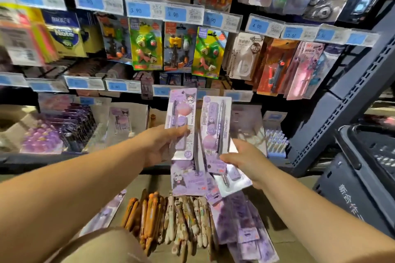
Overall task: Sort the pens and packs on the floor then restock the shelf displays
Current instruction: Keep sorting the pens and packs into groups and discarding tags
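**Both hands hold purple packs at the shelf**

Left hand (161, 145) grips one purple pack (181, 117) upright. Right hand (245, 161) clasps a fanned bunch of packs (215, 130). On the floor below, orange and cream pens (171, 218) lie beside loose packs (245, 228).

head-worn, looking forward and down; shelf (333, 113) near

Bright, even light is covering the shelves (333, 126); motion blur is smearing the left side; wide-angle distortion is bending edges.
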`<state>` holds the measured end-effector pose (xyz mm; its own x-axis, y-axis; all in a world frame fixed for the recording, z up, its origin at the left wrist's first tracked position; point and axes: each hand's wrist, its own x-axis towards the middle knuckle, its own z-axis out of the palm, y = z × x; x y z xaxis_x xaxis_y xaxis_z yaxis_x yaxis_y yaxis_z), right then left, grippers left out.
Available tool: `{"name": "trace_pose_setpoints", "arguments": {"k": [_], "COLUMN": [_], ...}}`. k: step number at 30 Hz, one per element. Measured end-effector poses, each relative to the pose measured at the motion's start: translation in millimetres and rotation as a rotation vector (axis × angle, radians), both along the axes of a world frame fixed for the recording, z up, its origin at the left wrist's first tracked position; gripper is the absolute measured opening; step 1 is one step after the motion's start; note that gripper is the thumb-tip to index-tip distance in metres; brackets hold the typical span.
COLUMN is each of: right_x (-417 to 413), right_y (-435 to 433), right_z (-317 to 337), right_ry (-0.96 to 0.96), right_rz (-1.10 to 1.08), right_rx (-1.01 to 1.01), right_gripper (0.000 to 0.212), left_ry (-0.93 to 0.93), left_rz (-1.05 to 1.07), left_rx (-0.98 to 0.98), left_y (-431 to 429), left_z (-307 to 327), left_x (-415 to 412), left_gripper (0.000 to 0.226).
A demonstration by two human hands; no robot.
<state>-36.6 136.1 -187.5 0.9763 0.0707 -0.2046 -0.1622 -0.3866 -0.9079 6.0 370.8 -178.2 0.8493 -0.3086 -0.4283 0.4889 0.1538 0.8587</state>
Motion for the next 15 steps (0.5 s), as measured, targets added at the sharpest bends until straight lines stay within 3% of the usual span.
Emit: {"name": "trace_pose_setpoints", "arguments": {"k": [3, 9, 13, 15], "right_x": [13, 46, 64, 71], "right_y": [32, 99, 137, 154], "right_z": [-14, -57, -100, -119], "right_ry": [0.041, 0.140, 0.229, 0.263], "right_rz": [0.112, 0.268, 0.277, 0.258], "right_rx": [-0.055, -0.132, -0.193, -0.225], "right_gripper": [0.031, 0.024, 0.041, 0.048], "left_ry": [0.077, 0.135, 0.172, 0.201], "left_rz": [0.035, 0.191, 0.245, 0.317], "left_rx": [-0.004, -0.020, -0.084, -0.117], "left_y": [25, 86, 120, 130], "left_z": [-24, -85, -137, -155], "left_x": [3, 8, 4, -2], "left_gripper": [0.014, 0.027, 0.051, 0.025]}}
